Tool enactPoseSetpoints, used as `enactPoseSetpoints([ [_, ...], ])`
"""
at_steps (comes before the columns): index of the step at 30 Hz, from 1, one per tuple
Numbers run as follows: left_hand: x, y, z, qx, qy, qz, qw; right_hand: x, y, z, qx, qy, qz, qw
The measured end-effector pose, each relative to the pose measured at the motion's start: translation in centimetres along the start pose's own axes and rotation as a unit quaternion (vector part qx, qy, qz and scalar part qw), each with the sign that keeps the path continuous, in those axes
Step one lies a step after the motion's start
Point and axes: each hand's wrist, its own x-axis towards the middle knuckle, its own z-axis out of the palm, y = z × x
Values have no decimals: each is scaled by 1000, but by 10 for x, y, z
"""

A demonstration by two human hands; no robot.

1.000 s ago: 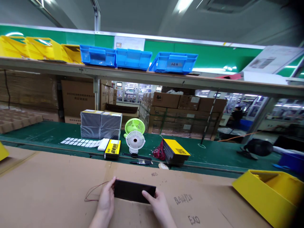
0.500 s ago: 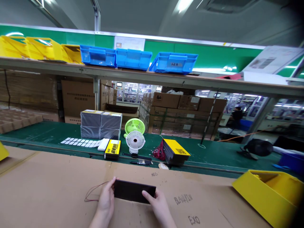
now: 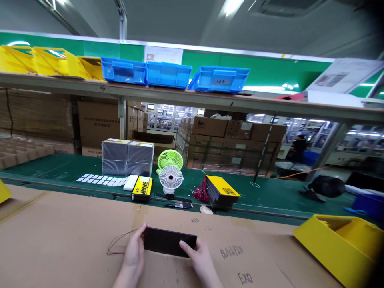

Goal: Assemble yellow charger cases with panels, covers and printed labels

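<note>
At the view's five o'clock, the cardboard [image 3: 75, 232] bears handwritten "EXO" [image 3: 245, 278] below what looks like "BLACKPIN" [image 3: 231, 252]; toward eight, Chinese characters [image 3: 146, 185] mark a yellow box [image 3: 143, 189]; between four and five, a QR code [image 3: 229, 191] tops a yellow-faced stack [image 3: 222, 192].

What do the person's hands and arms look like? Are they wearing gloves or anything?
No gloves! The left hand and the right hand are both bare, ordinary human hands. No sleeves, watch or bracelet show down to the picture's bottom edge, and I can see no rings or markings. The rest of the arms is out of view.
</note>
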Motion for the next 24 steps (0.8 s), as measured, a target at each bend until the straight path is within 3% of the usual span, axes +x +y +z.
enactPoseSetpoints([
  [24, 3, -2, -2, -2, -8, 2, 1000, -2, -3, 4, 4, 17, -15, 1000],
])
